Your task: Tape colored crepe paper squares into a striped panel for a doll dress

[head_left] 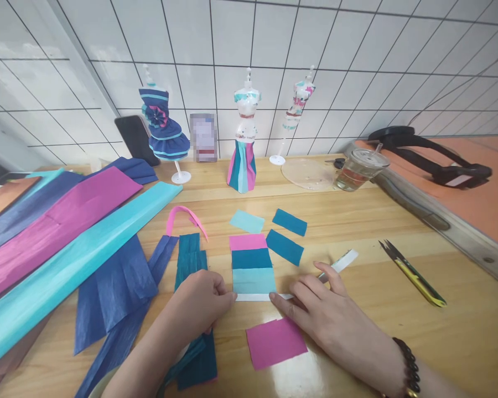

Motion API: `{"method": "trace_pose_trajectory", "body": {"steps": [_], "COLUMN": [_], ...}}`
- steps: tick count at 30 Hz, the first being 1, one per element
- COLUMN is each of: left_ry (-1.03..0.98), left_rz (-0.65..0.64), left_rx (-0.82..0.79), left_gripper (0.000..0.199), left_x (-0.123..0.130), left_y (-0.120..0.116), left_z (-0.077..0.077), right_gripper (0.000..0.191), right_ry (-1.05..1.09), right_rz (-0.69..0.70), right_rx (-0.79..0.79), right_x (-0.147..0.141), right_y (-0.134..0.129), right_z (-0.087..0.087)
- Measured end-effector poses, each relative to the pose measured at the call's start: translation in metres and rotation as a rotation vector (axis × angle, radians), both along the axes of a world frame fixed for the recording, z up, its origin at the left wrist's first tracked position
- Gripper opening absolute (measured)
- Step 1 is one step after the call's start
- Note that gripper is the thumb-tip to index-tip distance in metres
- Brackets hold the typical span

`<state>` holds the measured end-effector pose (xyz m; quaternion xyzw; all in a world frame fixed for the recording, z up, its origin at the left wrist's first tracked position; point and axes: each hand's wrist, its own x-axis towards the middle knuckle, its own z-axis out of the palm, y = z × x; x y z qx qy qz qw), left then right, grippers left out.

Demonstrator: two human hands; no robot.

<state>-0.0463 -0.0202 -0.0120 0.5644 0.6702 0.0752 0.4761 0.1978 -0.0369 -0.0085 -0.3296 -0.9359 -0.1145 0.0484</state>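
Note:
A striped panel of pink, dark teal and light blue crepe paper [252, 260] lies flat on the table, with a narrow white strip [254, 297] along its near edge. The curled fingers of my left hand [205, 298] pinch the strip's left end. My right hand [323, 304] rests at the right end, thumb on the strip and fingers over its loose length, which reaches up to the right. A magenta piece [276, 342] sits below the panel. Two dark teal pieces [284, 246] and a light blue piece [247, 221] lie beyond it.
Crepe paper rolls [78, 243] and folded blue paper [116, 293] cover the left side. Three small dress forms [245, 127] stand along the tiled wall near phones [203, 138]. Tweezers [413, 273], a lidded cup [360, 168] and a black strap-like object [431, 155] are at right.

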Motion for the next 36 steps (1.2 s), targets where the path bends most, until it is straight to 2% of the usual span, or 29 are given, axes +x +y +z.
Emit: {"method": "trace_pose_trajectory", "body": {"steps": [6, 11, 20, 24, 29, 36], "left_ry": [-0.048, -0.042, -0.060, -0.021, 0.047, 0.010], "left_rz": [0.019, 0.011, -0.002, 0.002, -0.011, -0.016], "left_rx": [-0.022, -0.015, 0.017, 0.016, 0.052, 0.003], "left_gripper": [0.016, 0.014, 0.013, 0.012, 0.014, 0.023], "left_x": [-0.002, -0.003, -0.003, -0.009, -0.017, -0.012], "left_y": [-0.001, -0.001, -0.002, -0.003, -0.004, -0.004], "left_z": [0.006, 0.004, 0.007, 0.004, -0.002, 0.021], "right_gripper": [0.032, 0.032, 0.034, 0.029, 0.027, 0.030], "right_ry": [-0.007, -0.024, -0.038, -0.043, -0.018, 0.090], "right_rz": [0.009, -0.002, 0.017, 0.017, 0.015, -0.020], "right_rx": [-0.011, -0.035, -0.030, -0.009, -0.058, -0.139], "right_x": [0.000, 0.000, 0.000, -0.004, -0.004, -0.002], "right_y": [0.001, -0.001, 0.000, -0.001, -0.001, -0.004], "right_z": [0.001, 0.000, 0.008, 0.007, 0.006, 0.002]}}
